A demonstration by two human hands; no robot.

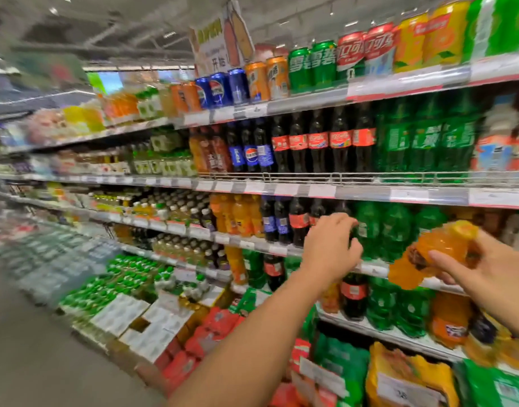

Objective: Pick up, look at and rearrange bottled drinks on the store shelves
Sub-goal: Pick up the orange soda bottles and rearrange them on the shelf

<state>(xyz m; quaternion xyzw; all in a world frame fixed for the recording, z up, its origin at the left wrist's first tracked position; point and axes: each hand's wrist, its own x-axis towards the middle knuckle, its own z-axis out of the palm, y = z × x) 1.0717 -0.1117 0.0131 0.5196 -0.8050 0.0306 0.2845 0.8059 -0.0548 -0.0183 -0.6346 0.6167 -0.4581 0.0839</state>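
My right hand point(475, 270) grips an orange drink bottle point(434, 251), tilted with its cap toward the upper right, held in front of the shelf edge. My left hand point(330, 245) reaches to the third shelf, fingers curled over the top of a dark cola bottle point(342, 210) beside the green bottles point(381, 230); motion blur hides whether it grips it. Orange bottles point(237, 214) and blue-labelled cola bottles point(277, 220) stand further left on the same shelf.
Shelves point(355, 190) of drinks run from right to far left. Cans point(311, 66) fill the top shelf, large cola and green bottles the second. Multipacks and boxes point(170, 315) sit at floor level. The aisle floor point(32, 348) lies to the left.
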